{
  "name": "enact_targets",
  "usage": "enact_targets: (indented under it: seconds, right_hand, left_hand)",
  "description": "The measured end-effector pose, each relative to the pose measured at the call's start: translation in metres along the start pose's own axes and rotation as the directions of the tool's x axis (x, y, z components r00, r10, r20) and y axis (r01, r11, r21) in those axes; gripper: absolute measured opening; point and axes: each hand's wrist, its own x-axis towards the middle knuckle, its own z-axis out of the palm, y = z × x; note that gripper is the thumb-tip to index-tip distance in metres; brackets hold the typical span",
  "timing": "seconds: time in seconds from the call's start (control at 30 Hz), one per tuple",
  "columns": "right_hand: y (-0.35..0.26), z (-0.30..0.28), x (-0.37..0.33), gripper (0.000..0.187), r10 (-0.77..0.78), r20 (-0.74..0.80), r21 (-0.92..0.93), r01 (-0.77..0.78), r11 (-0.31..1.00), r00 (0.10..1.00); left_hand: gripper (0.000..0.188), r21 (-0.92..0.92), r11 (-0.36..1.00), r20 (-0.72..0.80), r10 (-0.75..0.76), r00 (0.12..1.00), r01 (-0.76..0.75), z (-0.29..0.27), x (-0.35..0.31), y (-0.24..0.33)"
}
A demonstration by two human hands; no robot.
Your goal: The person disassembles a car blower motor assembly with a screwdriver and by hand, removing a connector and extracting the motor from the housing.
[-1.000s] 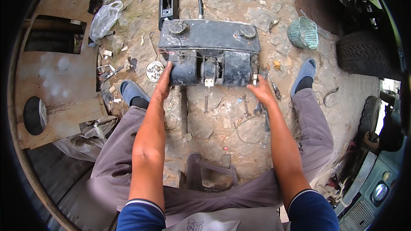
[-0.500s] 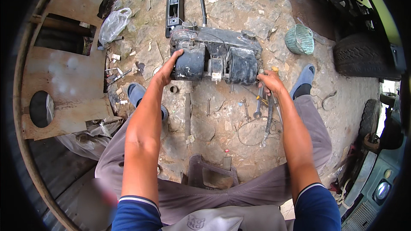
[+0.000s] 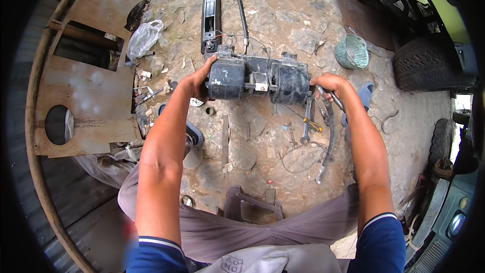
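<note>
Head: arms (image 3: pixel 164 167) forward, black housing (image 3: pixel 226 78) between left grip (image 3: pixel 197 83) and right grip (image 3: pixel 329 84)

Dark lettering (image 3: pixel 232 265) on the grey cloth (image 3: pixel 273 260), apparently too small to read

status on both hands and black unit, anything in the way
Left hand and right hand at opposite ends of black unit. Yellow-handled screwdriver, wrench, black hose close by its right end.

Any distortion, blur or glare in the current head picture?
Head view: the pole at left looks bowed near the dark fisheye rim; a smeared patch blurs the lower left; the headlight at lower right glints; the black housing reads clearly.
</note>
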Motion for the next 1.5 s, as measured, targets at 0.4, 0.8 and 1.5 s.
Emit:
enact_targets:
  seconds: [0.4,0.8,1.5]
  right_hand:
    - [-0.059,-0.021,0.017,0.027,-0.196,-0.334,0.02,0.215,0.976,0.922]
    - [-0.141,0.097,-0.025,0.044,-0.86,-0.123,-0.898,0.313,0.309,0.496]
    - [-0.062,0.115,-0.054,0.045,-0.69,-0.193,-0.542,0.511,0.668,0.697]
  left_hand:
    - [0.116,0.478,0.853,-0.401,0.424,0.812,-0.209,0.006,0.03,0.052]
    - [0.098,0.321,0.834,-0.653,0.538,0.534,-0.448,0.024,0.045,0.029]
    - [0.101,0.323,0.887,-0.684,0.46,0.566,-0.33,0.03,0.048,0.046]
